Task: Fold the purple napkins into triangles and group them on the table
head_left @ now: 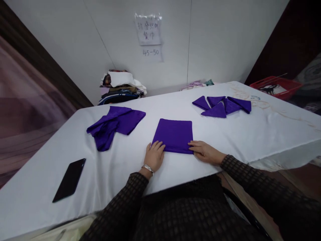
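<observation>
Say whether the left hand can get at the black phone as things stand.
Probably yes: the left hand touches the folded purple cloth, and only white tablecloth shows between that hand and the black phone.

Folded square (175, 135), mid-frame: smooth cloth, near-matt. Tabletop cover (125, 160): satiny fabric. Phone (69, 180), lower left: glossy. Bracelet (147, 168): shiny metal.

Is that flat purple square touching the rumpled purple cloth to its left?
Apart: the head view shows white tablecloth between the purple square and the rumpled cloth.
</observation>
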### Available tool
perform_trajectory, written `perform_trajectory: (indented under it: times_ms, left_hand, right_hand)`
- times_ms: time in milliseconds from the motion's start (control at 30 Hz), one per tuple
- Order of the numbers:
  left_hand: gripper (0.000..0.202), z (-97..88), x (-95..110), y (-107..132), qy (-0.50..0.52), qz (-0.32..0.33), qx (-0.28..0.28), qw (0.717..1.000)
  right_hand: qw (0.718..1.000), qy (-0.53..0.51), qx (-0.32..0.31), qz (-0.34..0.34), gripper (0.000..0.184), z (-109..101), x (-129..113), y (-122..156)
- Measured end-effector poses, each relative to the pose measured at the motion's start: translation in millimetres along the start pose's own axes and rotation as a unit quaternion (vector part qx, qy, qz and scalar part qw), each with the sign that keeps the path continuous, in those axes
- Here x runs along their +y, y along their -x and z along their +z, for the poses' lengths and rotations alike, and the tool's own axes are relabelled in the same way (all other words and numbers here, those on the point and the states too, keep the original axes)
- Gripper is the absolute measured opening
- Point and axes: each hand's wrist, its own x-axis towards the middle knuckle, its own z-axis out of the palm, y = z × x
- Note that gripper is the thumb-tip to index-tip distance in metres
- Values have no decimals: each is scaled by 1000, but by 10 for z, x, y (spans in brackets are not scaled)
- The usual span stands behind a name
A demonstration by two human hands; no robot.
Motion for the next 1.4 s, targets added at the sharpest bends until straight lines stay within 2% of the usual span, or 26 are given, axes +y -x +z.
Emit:
perform_trajectory:
  times_ms: [167,300,467,700,933,1167,1233,1333,1400]
  left_hand:
    - [27,129,420,-168,60,98,-12,993]
    - [22,219,586,-311,70,103,-22,992]
    - [24,222,571,-314,80,87,-29,993]
    - [29,187,585,-274,50,131,-57,988]
    - [30,225,697,-366,23,136,-60,989]
    - [22,182,652,-305,40,112,-56,991]
    - [22,140,599,-232,69,108,-51,991]
    - [23,81,519,-109,110,106,-41,987]
    - [24,55,478,-38,131,108,-35,985]
  right_hand:
    - [1000,-7,25,14,38,69,18,36]
    - [1000,-13,20,17,41,75,0,80]
    - [1000,-12,11,13,45,64,-21,86]
    - [999,23,40,-8,29,153,65,58]
    - [997,-5,67,32,25,192,100,21]
    - [998,-27,39,30,24,135,-86,-5]
    - [999,-32,21,15,28,102,-161,4]
    - [999,-38,6,-7,52,90,-225,-4]
    - [999,-39,13,-8,58,120,-245,-43]
